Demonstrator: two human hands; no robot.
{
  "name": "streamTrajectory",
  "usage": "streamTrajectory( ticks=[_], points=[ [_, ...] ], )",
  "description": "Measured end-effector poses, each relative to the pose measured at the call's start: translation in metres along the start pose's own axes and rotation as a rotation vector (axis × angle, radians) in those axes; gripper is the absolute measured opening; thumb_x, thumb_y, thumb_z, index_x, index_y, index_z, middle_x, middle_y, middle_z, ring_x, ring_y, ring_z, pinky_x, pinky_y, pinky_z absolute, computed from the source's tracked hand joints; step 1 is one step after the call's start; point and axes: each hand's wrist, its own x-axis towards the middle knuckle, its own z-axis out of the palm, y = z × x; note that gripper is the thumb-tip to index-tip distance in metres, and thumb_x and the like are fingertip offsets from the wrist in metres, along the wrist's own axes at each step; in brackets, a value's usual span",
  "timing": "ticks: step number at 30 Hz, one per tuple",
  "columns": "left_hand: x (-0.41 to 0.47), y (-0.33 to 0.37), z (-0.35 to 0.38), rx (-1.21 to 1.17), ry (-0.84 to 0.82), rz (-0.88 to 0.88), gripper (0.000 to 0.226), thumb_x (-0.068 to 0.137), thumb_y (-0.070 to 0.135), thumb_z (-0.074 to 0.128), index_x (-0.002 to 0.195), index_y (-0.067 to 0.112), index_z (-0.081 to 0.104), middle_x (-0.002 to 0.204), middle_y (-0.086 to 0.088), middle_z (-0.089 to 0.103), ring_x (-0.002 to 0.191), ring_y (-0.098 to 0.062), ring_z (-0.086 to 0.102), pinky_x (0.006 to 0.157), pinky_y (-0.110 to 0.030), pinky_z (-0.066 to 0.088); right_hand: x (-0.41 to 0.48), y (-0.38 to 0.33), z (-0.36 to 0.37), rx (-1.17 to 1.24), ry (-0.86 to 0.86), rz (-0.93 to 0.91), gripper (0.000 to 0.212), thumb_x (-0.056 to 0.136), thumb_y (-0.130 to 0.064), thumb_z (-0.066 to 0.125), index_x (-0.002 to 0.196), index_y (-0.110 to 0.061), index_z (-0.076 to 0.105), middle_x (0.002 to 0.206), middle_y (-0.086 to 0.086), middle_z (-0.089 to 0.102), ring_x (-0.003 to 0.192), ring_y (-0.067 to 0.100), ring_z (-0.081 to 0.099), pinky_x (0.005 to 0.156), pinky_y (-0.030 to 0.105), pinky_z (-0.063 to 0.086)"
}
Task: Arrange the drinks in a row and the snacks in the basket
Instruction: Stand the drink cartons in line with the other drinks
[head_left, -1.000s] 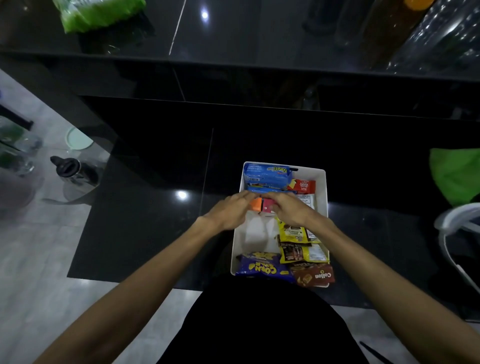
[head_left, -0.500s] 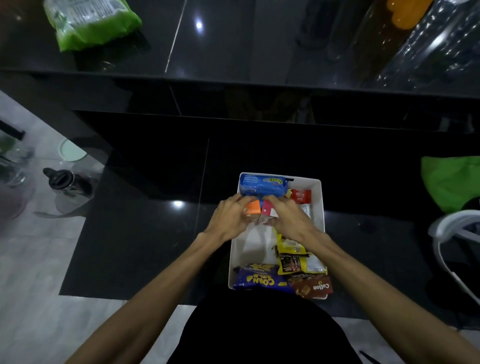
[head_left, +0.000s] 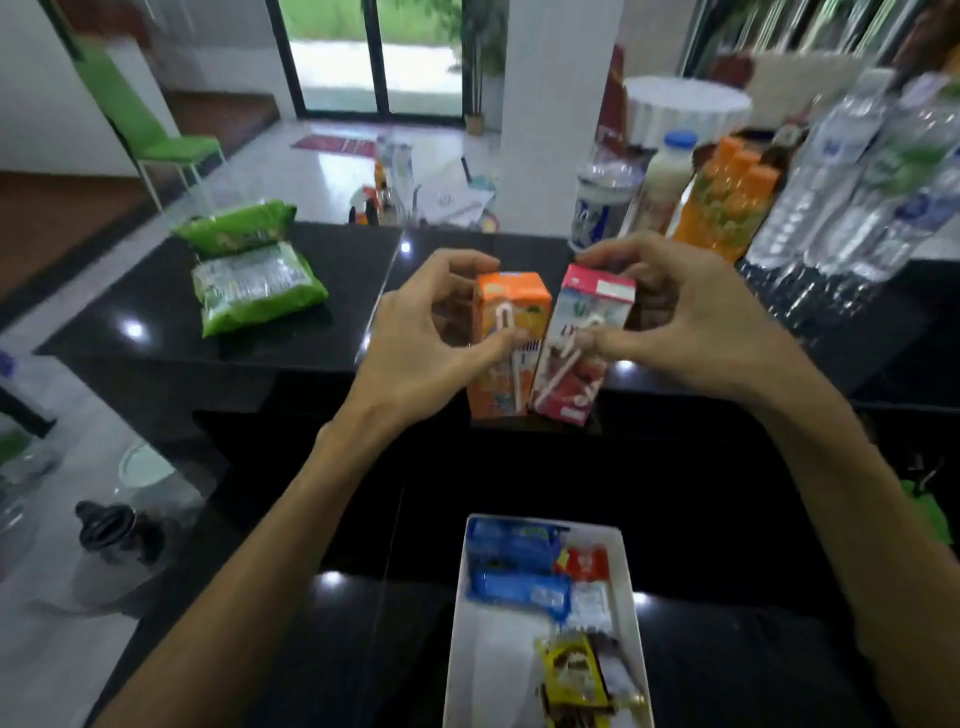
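Left hand (head_left: 415, 338): thumb and curled fingers grip small orange cardboard juice carton (head_left: 514, 299), upright | Right hand (head_left: 691, 332): thumb and fingers pinch pink-and-red cardboard drink carton (head_left: 592, 306), touching the orange one between both hands' fingers | White rectangular plastic basket (head_left: 493, 665) holding snack packets: below the fingers, nearer the person.

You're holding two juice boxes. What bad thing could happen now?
1. The left hand and the right hand each hold a box with just thumb and fingertips, so the orange carton or the red carton might slip and fall.
2. The row of bottles stands crowded together on the right. Setting the cartons down beside it could knock a bottle over.
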Motion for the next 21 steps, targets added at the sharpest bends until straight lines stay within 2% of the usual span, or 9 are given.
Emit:
streamTrajectory(
  ticks=[5,10,13,15,16,17,19,21],
  points=[
    [0.07,-0.016,0.007,0.137,-0.015,-0.009,0.053,0.075,0.034,0.083,0.119,0.021,0.056,0.101,0.007,0.068,0.085,-0.004,0.067,0.074,-0.021,0.057,0.056,0.016,-0.015,-0.143,0.136,0.027,0.062,0.067,-0.031,0.087,0.123,-0.024,0.061,0.112,-0.005,0.07,0.097,0.006,0.068,0.082,0.027,0.057],
    [0.093,-0.053,0.023,0.218,-0.075,-0.041,0.056,0.072,0.027,0.087,0.12,0.019,0.06,0.101,0.002,0.068,0.085,-0.01,0.067,0.079,-0.035,0.06,0.083,0.056,0.007,-0.325,0.18,0.073,0.064,0.068,-0.03,0.088,0.124,-0.014,0.062,0.117,0.003,0.068,0.096,0.012,0.063,0.084,0.029,0.056],
    [0.099,-0.069,0.023,0.182,-0.054,-0.067,0.052,0.073,0.027,0.085,0.118,0.021,0.06,0.099,0.006,0.068,0.086,-0.01,0.066,0.08,-0.036,0.059,0.089,0.073,0.015,-0.302,0.258,0.104,0.066,0.067,-0.036,0.088,0.124,-0.014,0.062,0.118,0.002,0.068,0.1,0.011,0.062,0.08,0.016,0.048],
    [0.1,-0.077,0.023,0.164,-0.038,-0.086,0.053,0.075,0.027,0.084,0.121,0.021,0.059,0.101,0.006,0.069,0.088,-0.009,0.067,0.081,-0.034,0.06,0.089,0.08,0.021,-0.247,0.333,0.123,0.07,0.065,-0.041,0.088,0.125,-0.015,0.062,0.117,0.001,0.068,0.095,0.008,0.062,0.072,0.004,0.042],
    [0.1,-0.08,0.022,0.154,-0.031,-0.098,0.053,0.076,0.026,0.083,0.123,0.021,0.058,0.103,0.006,0.069,0.09,-0.008,0.067,0.082,-0.034,0.059,0.088,0.081,0.025,-0.229,0.361,0.127,0.074,0.063,-0.043,0.089,0.126,-0.015,0.061,0.116,0.001,0.068,0.093,0.006,0.062,0.071,0.002,0.042],
    [0.099,-0.083,0.022,0.14,-0.024,-0.111,0.055,0.078,0.026,0.082,0.126,0.021,0.057,0.105,0.006,0.068,0.092,-0.007,0.067,0.084,-0.033,0.059,0.087,0.083,0.029,-0.214,0.371,0.128,0.08,0.061,-0.045,0.089,0.129,-0.015,0.058,0.117,0.002,0.068,0.094,0.006,0.062,0.074,0.004,0.046],
    [0.095,-0.089,0.022,0.094,-0.002,-0.137,0.06,0.078,0.031,0.08,0.131,0.024,0.053,0.108,0.009,0.066,0.095,-0.003,0.065,0.086,-0.029,0.058,0.086,0.084,0.036,-0.188,0.343,0.132,0.091,0.059,-0.047,0.089,0.136,-0.016,0.051,0.122,0.004,0.066,0.104,0.011,0.063,0.089,0.022,0.053],
    [0.088,-0.093,0.024,0.065,0.01,-0.15,0.07,0.075,0.041,0.081,0.135,0.03,0.047,0.109,0.013,0.064,0.094,0.001,0.064,0.082,-0.021,0.056,0.085,0.089,0.038,-0.147,0.296,0.168,0.098,0.058,-0.045,0.09,0.14,-0.019,0.045,0.128,0.003,0.062,0.113,0.014,0.059,0.096,0.031,0.051]
  ],
)
